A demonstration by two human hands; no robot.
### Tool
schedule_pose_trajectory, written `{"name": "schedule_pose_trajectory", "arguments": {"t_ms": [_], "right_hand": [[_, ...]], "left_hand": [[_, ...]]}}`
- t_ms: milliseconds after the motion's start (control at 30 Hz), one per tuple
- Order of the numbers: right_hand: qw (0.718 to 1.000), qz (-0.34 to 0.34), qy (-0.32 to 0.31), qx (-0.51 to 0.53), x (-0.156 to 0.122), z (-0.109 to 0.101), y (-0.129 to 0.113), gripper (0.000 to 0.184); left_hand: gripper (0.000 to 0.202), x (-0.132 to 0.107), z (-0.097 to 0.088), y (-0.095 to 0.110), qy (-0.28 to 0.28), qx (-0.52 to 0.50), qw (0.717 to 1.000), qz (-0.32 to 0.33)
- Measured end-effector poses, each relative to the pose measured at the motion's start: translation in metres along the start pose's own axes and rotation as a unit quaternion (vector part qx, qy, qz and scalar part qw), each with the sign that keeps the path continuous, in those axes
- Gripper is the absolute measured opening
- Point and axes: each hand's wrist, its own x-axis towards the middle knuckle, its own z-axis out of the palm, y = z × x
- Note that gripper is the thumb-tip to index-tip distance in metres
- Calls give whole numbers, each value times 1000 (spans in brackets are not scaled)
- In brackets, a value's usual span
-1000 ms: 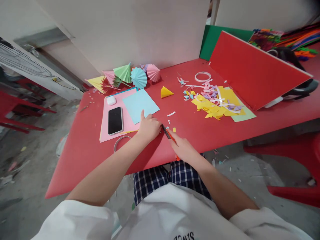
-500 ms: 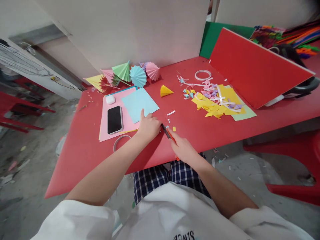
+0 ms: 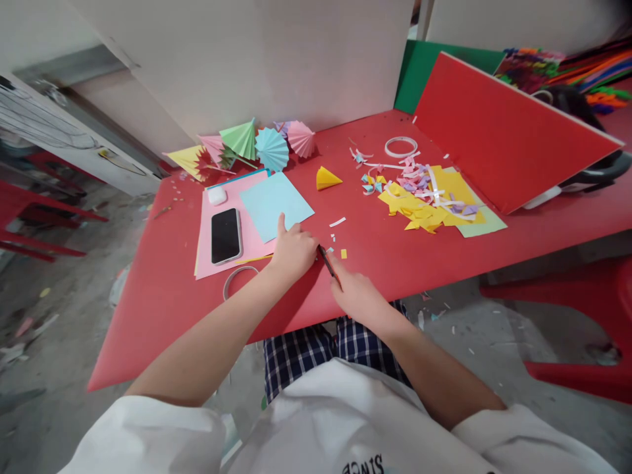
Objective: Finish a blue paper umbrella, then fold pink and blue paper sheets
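My left hand is closed near the table's front edge, with one finger stretched out toward the light blue paper sheet. What its curled fingers pinch is hidden. Against those fingers lies the dark tip of a pair of scissors, gripped in my right hand; its handles are mostly covered by the fingers. Tiny paper scraps are scattered just beyond the scissors. A folded yellow paper cone rests farther back.
A phone and white earbud case lie on pink paper. Pleated paper umbrellas stand along the wall. At right are yellow cuttings, a tape roll and a leaning red board. Another ring sits by my left forearm.
My right hand has turned slightly around the scissors, so less of the red-orange handle shows. My left hand stays in place, and the things on the table have not moved.
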Motion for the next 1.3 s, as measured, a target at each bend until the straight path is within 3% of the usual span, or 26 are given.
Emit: {"name": "schedule_pose_trajectory", "arguments": {"t_ms": [567, 1300], "right_hand": [[998, 0, -34, -50, 17, 0, -10, 63], [997, 1, -62, -54, 13, 1, -13, 67]], "left_hand": [[21, 2, 1, 1, -16, -13, 1000, -16], [23, 2, 3, 1, -21, -30, 999, -32]]}}
